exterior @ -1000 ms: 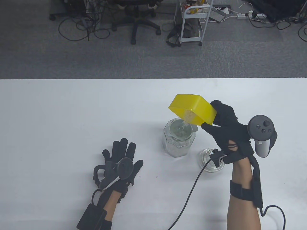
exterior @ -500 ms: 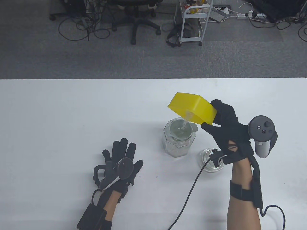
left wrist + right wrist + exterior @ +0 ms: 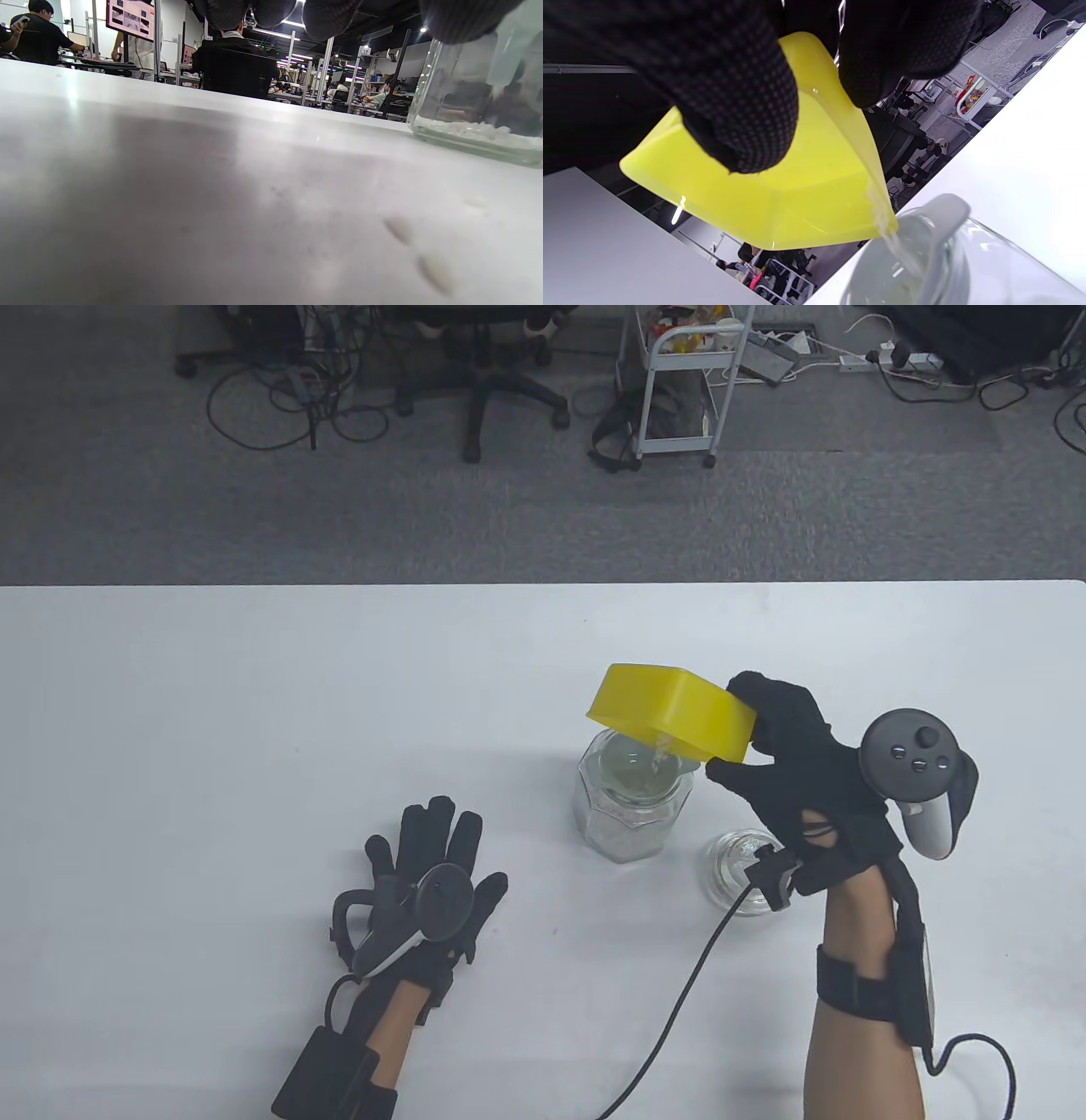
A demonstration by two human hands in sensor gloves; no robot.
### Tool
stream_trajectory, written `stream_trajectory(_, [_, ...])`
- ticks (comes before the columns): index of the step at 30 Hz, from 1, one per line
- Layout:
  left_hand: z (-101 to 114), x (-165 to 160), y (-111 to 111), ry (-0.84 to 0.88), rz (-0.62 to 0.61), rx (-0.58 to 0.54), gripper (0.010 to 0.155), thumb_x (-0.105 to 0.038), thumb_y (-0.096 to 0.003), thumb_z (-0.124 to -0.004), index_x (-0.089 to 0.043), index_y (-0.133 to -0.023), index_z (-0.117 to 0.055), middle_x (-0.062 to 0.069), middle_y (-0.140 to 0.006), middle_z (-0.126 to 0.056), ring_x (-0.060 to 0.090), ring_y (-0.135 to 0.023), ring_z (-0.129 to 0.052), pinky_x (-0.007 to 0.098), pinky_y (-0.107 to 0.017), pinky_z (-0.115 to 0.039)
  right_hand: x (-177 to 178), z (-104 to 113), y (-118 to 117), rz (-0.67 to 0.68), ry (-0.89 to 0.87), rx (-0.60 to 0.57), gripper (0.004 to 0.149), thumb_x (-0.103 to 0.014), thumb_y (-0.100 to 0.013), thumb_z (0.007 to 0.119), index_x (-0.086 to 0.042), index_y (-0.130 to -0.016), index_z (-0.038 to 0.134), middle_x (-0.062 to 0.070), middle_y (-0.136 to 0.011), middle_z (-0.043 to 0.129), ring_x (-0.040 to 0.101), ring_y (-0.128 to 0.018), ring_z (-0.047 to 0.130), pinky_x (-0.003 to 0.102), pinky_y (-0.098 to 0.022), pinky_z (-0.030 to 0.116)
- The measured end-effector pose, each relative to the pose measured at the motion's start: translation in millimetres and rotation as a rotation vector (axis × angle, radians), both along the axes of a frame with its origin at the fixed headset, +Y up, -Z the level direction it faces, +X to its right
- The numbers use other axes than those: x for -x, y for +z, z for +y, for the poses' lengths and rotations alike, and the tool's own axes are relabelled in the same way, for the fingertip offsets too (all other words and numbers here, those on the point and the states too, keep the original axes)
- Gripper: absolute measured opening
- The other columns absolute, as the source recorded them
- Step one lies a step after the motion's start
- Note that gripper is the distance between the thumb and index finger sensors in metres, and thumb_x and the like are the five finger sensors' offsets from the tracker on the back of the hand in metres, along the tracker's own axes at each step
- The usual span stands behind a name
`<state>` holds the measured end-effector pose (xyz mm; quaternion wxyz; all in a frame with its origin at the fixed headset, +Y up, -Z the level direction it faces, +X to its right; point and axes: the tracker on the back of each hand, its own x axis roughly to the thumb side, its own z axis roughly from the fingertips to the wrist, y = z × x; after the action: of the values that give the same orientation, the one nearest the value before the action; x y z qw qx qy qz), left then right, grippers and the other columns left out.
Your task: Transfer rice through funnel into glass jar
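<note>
Right hand [image 3: 797, 768] grips the yellow tub [image 3: 674, 714] by its near end, thumb below and fingers [image 3: 738, 97] on top, tipped steeply over the jar [image 3: 632, 806]. A thin stream of rice [image 3: 888, 235] runs off the tub's low corner into the grey funnel [image 3: 916, 237] seated in the jar mouth. A shallow layer of rice lies on the jar floor, seen in the left wrist view [image 3: 475, 131].

Left hand [image 3: 428, 869] lies palm down on the desk [image 3: 254, 712], fingers spread, holding nothing, well left of the jar.

Glass lid [image 3: 736, 872] sits on the desk just right of the jar, partly under the right wrist. A black cable [image 3: 679, 993] trails from that wrist to the near edge.

Desk surface: plain white, matte, with soft glare. A few stray grains [image 3: 432, 271] lie blurred near the left wrist camera.

Room: grey carpet beyond the far edge; office chair base [image 3: 484, 390]; white wheeled cart [image 3: 679, 381]; loose cables and a power strip [image 3: 891, 360]. Left wrist view shows people at benches and a wall screen [image 3: 129, 17].
</note>
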<state>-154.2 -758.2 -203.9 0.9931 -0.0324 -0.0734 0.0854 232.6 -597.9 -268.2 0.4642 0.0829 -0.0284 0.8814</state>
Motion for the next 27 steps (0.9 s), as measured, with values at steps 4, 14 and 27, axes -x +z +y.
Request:
stream_trajectory(4, [0.1, 0.2, 0.0, 0.002, 0.001, -0.001, 0.079, -0.073, -0.0536, -0.065, -0.035, -0.119, -0.04, 0.008, -0.131, -0.027, 0.043, -0.12, -0.033, 0.076, -0.075, -0.034, 3.0, -1.2, -1.1, 0.01, 0.032, 0.007, 0.082, -0.034, -0.03, 0.105, -0.035, -0.1, 0.061, 0.003, -0.104, 0.062, 0.034, -0.085, 0.085, 0.054, -0.066, 0.075])
stream_trajectory(14, [0.4, 0.3, -0.2, 0.016, -0.001, -0.015, 0.078, -0.072, -0.0536, -0.065, -0.035, -0.118, -0.043, 0.007, -0.131, -0.029, 0.042, -0.12, -0.035, 0.075, -0.075, -0.035, 6.8, -2.1, -2.6, 0.047, 0.047, -0.013, 0.082, -0.033, -0.029, 0.107, -0.037, -0.098, 0.063, 0.0, -0.104, 0.064, 0.033, -0.085, 0.086, 0.054, -0.066, 0.076])
stream_trajectory(27, [0.3, 0.7, -0.4, 0.018, 0.001, -0.017, 0.078, -0.072, -0.0538, -0.065, -0.035, -0.118, -0.043, 0.007, -0.131, -0.029, 0.042, -0.12, -0.035, 0.076, -0.075, -0.035, 8.7, -0.7, -1.9, 0.061, 0.08, -0.021, 0.083, -0.034, -0.028, 0.109, -0.038, -0.097, 0.064, -0.001, -0.103, 0.066, 0.032, -0.085, 0.088, 0.053, -0.066, 0.076])
